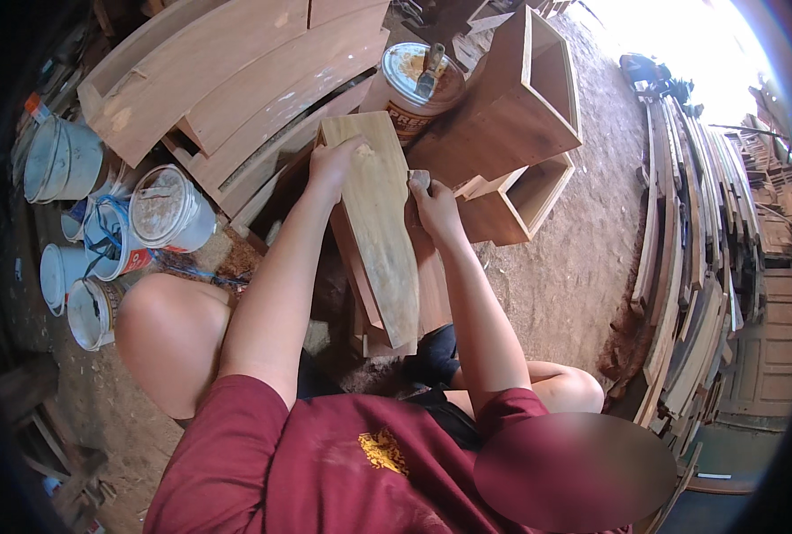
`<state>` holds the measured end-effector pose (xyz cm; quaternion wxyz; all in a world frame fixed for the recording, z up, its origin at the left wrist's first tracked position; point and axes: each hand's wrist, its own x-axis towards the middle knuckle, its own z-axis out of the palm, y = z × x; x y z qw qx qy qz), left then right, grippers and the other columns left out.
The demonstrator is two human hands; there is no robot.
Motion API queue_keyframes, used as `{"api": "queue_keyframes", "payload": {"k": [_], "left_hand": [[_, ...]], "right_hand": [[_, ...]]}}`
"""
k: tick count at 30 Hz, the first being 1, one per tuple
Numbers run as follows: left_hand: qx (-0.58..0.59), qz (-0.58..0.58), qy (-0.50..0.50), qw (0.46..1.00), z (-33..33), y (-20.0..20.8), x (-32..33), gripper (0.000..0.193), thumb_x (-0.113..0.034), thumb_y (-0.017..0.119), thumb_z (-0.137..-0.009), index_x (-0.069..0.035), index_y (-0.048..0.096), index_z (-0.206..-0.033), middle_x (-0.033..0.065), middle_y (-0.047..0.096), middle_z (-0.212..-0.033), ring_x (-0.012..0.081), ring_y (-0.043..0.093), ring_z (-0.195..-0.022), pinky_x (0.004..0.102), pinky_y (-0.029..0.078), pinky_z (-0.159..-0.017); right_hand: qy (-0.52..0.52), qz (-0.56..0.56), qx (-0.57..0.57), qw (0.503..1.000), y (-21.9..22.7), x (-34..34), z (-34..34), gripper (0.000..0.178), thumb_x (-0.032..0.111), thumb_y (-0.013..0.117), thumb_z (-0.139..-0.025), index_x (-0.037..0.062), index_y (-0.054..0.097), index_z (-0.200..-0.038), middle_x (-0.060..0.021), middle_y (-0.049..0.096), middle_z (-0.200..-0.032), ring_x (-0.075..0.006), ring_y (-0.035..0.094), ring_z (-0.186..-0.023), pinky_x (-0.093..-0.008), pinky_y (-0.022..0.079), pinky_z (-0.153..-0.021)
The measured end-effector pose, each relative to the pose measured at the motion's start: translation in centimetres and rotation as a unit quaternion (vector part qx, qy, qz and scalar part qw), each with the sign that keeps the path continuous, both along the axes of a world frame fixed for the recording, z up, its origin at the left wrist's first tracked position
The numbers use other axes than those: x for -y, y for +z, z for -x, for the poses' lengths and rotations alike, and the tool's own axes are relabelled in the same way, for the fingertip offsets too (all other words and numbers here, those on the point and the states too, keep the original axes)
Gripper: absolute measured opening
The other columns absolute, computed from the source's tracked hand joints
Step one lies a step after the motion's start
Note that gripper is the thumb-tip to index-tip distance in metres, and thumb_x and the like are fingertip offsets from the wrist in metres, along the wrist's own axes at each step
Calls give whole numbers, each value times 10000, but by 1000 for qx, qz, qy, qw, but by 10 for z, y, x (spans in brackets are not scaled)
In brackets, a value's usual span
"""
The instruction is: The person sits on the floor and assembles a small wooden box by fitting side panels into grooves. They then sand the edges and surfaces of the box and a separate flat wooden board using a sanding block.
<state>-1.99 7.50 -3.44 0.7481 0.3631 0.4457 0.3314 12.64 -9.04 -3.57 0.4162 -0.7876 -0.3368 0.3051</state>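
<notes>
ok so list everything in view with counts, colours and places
wooden piece: 1, pale yellow-brown, centre, between the hands
small block: 1, greyish, in the right hand
open wooden boxes: 2, reddish brown, beyond the right hand
lidded bucket: 1, whitish, top centre
scraper: 1, dark and metallic, on that lid
buckets: about six, mostly whitish, left
large wooden panels: several, light brown, upper left
long boards: many, brown and grey, right
panelled door: 1, brown, far right
ground: brown, throughout
shirt: 1, maroon, bottom
knees: 2, bare, lower left and right
left hand: 1, bare, on the wooden piece
right hand: 1, bare, beside it
</notes>
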Motion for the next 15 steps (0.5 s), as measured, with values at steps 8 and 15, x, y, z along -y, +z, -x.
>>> {"api": "queue_keyframes", "payload": {"k": [8,15], "left_hand": [[-2,-31,22,999,11,-15,-3,413,-222,816,-826,13,696,-1143,117,737,-1031,219,734,-852,370,589,-758],[2,-32,-1,999,1,-3,-1,447,-234,801,-839,12,671,-1189,120,729,-1055,244,733,-887,391,587,-776]], "right_hand": [[35,109,113,987,10,37,41,620,483,401,-1068,-55,496,-1360,-362,604,-1287,-484,562,-1259,-510,434,-1045],[48,161,176,970,20,-40,16,663,525,234,-1080,-28,440,-1382,-345,622,-1272,-490,592,-1217,-539,451,-1029]]}}
